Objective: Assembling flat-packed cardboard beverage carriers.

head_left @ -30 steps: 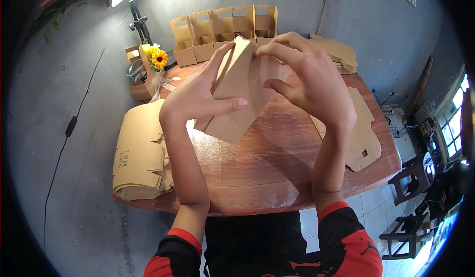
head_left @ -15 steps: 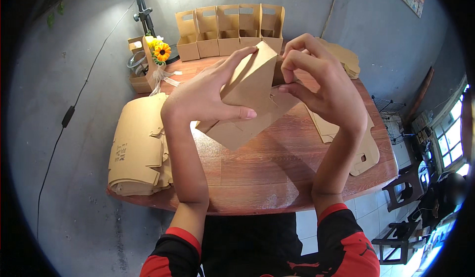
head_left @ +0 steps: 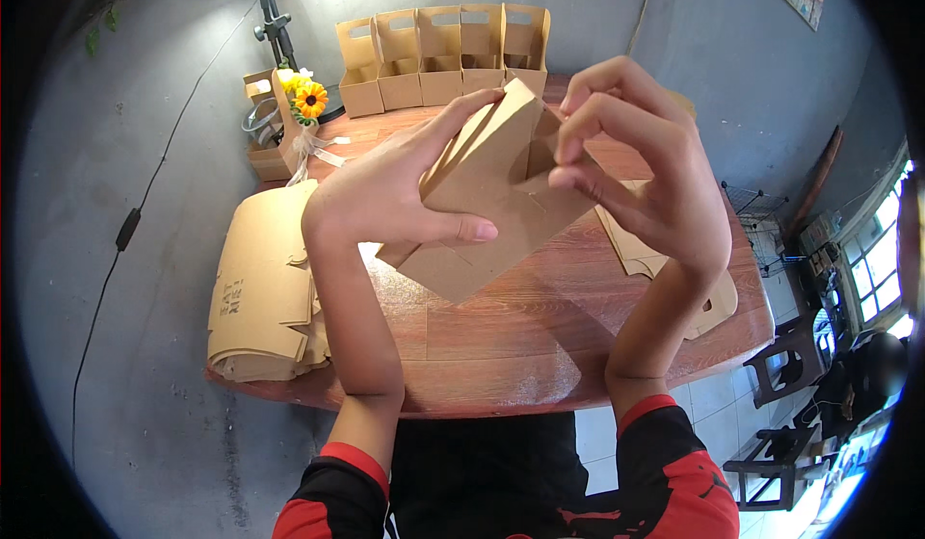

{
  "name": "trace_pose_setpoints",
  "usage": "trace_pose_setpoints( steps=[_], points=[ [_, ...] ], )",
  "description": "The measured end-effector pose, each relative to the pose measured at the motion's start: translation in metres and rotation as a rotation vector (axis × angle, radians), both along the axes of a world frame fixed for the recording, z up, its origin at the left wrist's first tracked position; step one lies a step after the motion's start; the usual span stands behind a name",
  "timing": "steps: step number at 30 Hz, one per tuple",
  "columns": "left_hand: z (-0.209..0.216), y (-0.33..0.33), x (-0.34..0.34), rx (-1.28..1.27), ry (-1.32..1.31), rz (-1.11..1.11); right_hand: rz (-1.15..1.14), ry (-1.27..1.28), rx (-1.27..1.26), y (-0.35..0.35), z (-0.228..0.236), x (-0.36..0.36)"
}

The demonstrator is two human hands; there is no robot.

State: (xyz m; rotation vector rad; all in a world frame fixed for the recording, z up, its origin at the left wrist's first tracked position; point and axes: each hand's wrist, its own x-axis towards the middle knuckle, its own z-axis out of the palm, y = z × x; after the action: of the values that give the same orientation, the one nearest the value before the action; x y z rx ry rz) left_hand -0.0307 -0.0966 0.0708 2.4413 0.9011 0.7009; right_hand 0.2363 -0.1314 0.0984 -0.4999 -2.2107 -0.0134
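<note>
My left hand [head_left: 385, 187] is closed around a partly folded brown cardboard carrier [head_left: 482, 202], held tilted above the table. Its thumb presses the near face while the fingers reach along the upper edge. At the carrier's right side, beside an inner flap [head_left: 544, 144], is my right hand [head_left: 646, 158]. Its fingers are loosely bent and apart, with the thumb tip close to the cardboard edge; I cannot tell whether it touches. A cut slit shows in the carrier's near face. Part of the carrier is hidden behind my left hand.
A row of several folded carriers [head_left: 438, 67] stands along the back of the wooden table [head_left: 482, 366]. Stacked flat cardboard [head_left: 260, 289] lies at left, more blanks [head_left: 713, 308] at right. A carrier with a yellow flower [head_left: 310, 101] stands near the lamp stand [head_left: 277, 33].
My right hand has shifted slightly right, and its fingertips have loosened from the flap's edge. The carrier has moved a little down and left in my left hand.
</note>
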Motion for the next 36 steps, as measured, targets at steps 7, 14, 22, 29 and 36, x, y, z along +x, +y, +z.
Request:
trace_pose_setpoints(
  steps=[7,14,22,29,36],
  points=[
    [-0.002,0.003,-0.005,0.06,-0.175,0.055,-0.187,0.062,0.112,0.01,-0.003,0.006],
    [0.012,-0.006,0.016,0.803,-0.358,0.37,-0.064,0.159,-0.136,0.02,-0.016,0.006],
    [0.01,0.016,0.027,1.091,-0.423,0.31,0.013,0.473,-0.16,0.016,-0.013,-0.014],
    [-0.007,0.028,0.051,1.051,-0.318,0.29,-0.407,0.484,0.091,0.037,-0.02,-0.009],
    [0.001,0.018,0.032,0.899,-0.253,0.446,-0.882,0.718,-0.087,0.106,-0.055,0.073]
  ],
)
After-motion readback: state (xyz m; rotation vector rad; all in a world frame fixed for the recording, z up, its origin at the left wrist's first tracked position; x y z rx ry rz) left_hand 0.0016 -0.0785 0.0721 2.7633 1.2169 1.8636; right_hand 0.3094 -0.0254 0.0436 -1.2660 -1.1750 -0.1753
